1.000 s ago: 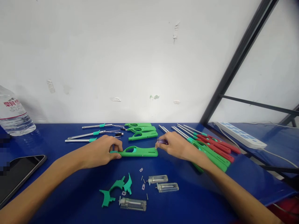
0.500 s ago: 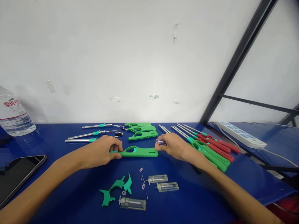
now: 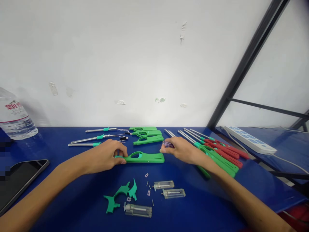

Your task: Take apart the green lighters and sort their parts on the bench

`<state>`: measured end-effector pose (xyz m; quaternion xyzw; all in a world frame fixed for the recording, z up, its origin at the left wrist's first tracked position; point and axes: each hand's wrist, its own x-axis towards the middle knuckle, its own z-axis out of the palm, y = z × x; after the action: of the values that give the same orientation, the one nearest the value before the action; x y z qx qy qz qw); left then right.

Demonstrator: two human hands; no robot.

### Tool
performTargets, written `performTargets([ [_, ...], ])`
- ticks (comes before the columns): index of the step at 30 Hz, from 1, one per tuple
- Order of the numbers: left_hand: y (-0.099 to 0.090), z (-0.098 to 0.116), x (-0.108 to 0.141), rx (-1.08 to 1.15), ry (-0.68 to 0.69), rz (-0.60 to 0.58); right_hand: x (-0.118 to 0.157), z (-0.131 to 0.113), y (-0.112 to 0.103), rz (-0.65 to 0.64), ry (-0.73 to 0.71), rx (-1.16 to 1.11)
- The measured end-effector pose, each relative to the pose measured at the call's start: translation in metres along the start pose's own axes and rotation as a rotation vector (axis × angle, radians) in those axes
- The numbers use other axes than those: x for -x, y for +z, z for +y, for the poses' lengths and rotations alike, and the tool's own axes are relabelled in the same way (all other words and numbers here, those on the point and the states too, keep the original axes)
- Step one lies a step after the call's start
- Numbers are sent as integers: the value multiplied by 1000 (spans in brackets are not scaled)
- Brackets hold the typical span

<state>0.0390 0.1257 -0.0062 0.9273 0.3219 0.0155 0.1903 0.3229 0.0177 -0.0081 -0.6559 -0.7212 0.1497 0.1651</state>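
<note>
My left hand [image 3: 109, 154] pinches the front end of a green lighter body [image 3: 147, 158], a long handle with a trigger loop, lying on the table. My right hand [image 3: 180, 149] is closed on a small translucent purple piece [image 3: 168, 144], mostly hidden by the fingers, just above the handle's right end. Nearer to me lie clear fuel tanks [image 3: 138, 210], teal triggers [image 3: 112, 203], tiny pale clips [image 3: 148, 192] and small screws [image 3: 153, 202].
Behind my hands lie metal lighter tubes [image 3: 82, 144] with wires and green handles [image 3: 148, 139]. Green and red lighters [image 3: 223, 151] lie at right, beside a power strip [image 3: 251, 140]. A phone [image 3: 21, 180] and water bottle [image 3: 16, 116] are at left.
My right hand has lifted slightly off the handle's right end, and the purple piece has tilted in its fingers. The left hand keeps its hold on the lighter body.
</note>
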Motion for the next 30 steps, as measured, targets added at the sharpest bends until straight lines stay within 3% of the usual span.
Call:
performTargets([
  [3,1,-2,0,-7,2,1,2,-2,0,-42,-16,-8],
  [8,2,-2,0,-5,3,-2,3,-1,2,14,35,63],
  [30,2,-2,-1,-10,2,-4,3,-2,1,47,64,272],
])
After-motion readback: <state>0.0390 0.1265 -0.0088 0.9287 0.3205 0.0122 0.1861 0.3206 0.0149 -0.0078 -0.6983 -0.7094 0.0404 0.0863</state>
